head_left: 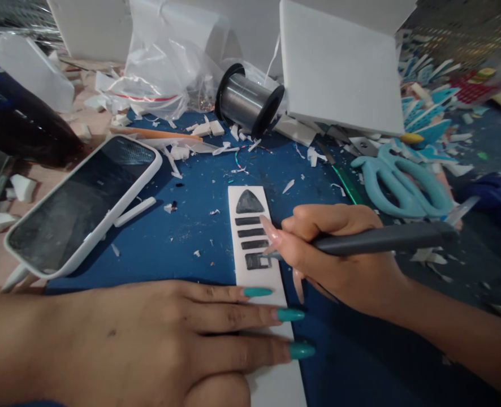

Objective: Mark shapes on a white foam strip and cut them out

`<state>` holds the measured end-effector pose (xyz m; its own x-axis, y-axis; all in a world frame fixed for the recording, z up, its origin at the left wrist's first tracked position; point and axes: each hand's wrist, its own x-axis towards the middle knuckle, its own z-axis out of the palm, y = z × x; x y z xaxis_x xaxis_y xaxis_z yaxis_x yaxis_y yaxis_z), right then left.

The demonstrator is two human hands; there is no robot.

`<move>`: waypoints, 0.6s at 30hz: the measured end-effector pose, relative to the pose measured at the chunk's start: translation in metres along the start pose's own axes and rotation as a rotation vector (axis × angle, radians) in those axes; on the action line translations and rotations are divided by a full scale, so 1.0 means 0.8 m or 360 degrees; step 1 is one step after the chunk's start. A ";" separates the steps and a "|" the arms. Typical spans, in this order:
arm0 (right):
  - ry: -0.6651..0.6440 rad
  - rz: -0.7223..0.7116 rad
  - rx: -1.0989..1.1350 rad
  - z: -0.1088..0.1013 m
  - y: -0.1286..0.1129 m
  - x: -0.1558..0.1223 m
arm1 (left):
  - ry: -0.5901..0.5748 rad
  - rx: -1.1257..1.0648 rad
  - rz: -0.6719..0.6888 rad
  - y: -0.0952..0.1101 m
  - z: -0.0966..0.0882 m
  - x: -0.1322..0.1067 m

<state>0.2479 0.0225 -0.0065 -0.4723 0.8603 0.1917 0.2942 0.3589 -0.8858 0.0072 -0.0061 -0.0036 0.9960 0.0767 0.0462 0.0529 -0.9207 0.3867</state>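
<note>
A narrow white foam strip (271, 390) lies lengthwise before me on the blue surface. Dark shapes fill its far end: a pointed arch (249, 202), several bars below it, and a dark rectangle (253, 261) with a small white patch left at its right side. My left hand (178, 333) rests flat across the strip, fingers stretched out over it. Pinched in my right hand (339, 254) is a dark grey pen (381, 237), its tip at the rectangle's right side. The pen's tip is partly hard to make out.
A phone (85, 198) leans at the left beside a dark bottle (21, 113). Behind stand a wire spool (248, 102), a plastic bag (161, 68) and a white foam block (339, 68). Blue-handled scissors (403, 181) and a green craft knife (346, 183) lie at right, among white scraps.
</note>
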 end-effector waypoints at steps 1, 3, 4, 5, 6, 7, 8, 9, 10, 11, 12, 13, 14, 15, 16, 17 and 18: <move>-0.0001 0.0021 -0.0001 0.000 -0.001 0.000 | -0.0002 -0.0018 0.0045 -0.001 -0.001 0.001; -0.0022 0.0032 0.0016 0.000 -0.001 0.000 | -0.0012 -0.0016 0.0083 -0.003 -0.003 0.003; -0.0009 0.0019 0.0023 0.000 -0.001 0.000 | -0.0007 -0.0020 0.0097 -0.004 -0.004 0.003; 0.0007 0.0003 0.0033 0.000 -0.001 0.000 | -0.0001 -0.0014 0.0093 -0.005 -0.004 0.004; 0.0015 -0.0014 0.0044 0.000 -0.001 0.001 | 0.0006 -0.0013 0.0090 -0.005 -0.005 0.004; -0.0001 -0.0015 0.0057 0.000 -0.001 0.001 | 0.0002 -0.0004 0.0086 -0.005 -0.006 0.004; -0.0030 -0.0006 0.0074 0.000 -0.001 0.001 | -0.0022 0.0000 0.0086 -0.005 -0.006 0.004; -0.0051 0.0008 0.0084 0.000 -0.001 0.001 | -0.0048 0.0003 0.0087 -0.004 -0.007 0.005; -0.0044 0.0022 0.0078 -0.001 -0.002 0.001 | -0.0073 0.0008 0.0090 -0.004 -0.007 0.005; -0.0014 0.0029 0.0060 -0.001 -0.002 0.000 | -0.0074 0.0014 0.0090 -0.003 -0.007 0.006; 0.0016 0.0032 0.0041 -0.001 -0.003 0.000 | -0.0063 0.0023 0.0089 -0.003 -0.007 0.006; 0.0022 0.0033 0.0034 -0.001 -0.004 0.000 | -0.0039 0.0030 0.0090 -0.003 -0.006 0.006; 0.0006 0.0034 0.0036 -0.001 -0.004 0.000 | 0.0005 0.0043 0.0090 -0.003 -0.006 0.006; -0.0014 0.0041 0.0044 -0.001 -0.005 0.000 | 0.0053 0.0053 0.0085 -0.003 -0.006 0.005; -0.0017 0.0041 0.0052 -0.001 -0.005 0.000 | 0.0104 0.0054 0.0081 -0.003 -0.005 0.004; 0.0000 0.0031 0.0054 -0.001 -0.005 0.000 | 0.0136 0.0053 0.0076 -0.003 -0.005 0.002; 0.0032 0.0017 0.0052 -0.001 -0.004 0.001 | 0.0143 0.0056 0.0071 -0.003 -0.005 0.001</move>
<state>0.2473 0.0222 -0.0029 -0.4521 0.8714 0.1902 0.2715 0.3376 -0.9013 0.0076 -0.0021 -0.0008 0.9870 0.0678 0.1454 0.0128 -0.9367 0.3500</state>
